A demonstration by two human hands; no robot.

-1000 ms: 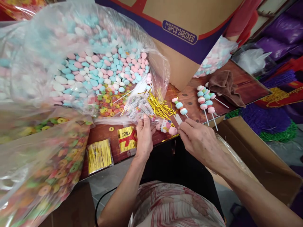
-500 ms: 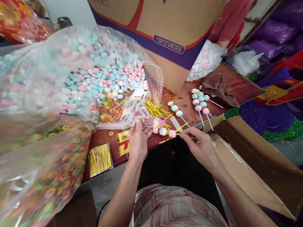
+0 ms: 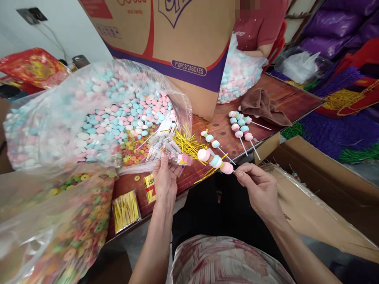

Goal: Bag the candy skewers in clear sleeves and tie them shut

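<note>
My right hand (image 3: 259, 188) pinches the stick of a candy skewer (image 3: 215, 161) carrying pink, blue and white round sweets, raised just above the table's front edge. My left hand (image 3: 166, 178) grips a small clear printed wrapper bag (image 3: 168, 146) at its mouth, beside the skewer's tip. Loose gold twist ties (image 3: 189, 142) lie on the red-brown table (image 3: 284, 98) just behind both hands. Finished skewers (image 3: 243, 128) and one more skewer (image 3: 211, 139) rest on the table to the right.
A big clear bag of pastel sweets (image 3: 97, 106) fills the left, with a bag of coloured ring candies (image 3: 65, 232) nearer. Packs of gold ties (image 3: 126, 209) lie at the table edge. A cardboard box (image 3: 177, 43), a brown cloth (image 3: 263, 105), an open carton (image 3: 322, 197) and another person (image 3: 259, 23) are around.
My right hand lifted the candy skewer off the table edge and up toward the wrapper bag. The view tilted upward; my left hand kept its grip on the wrapper.
</note>
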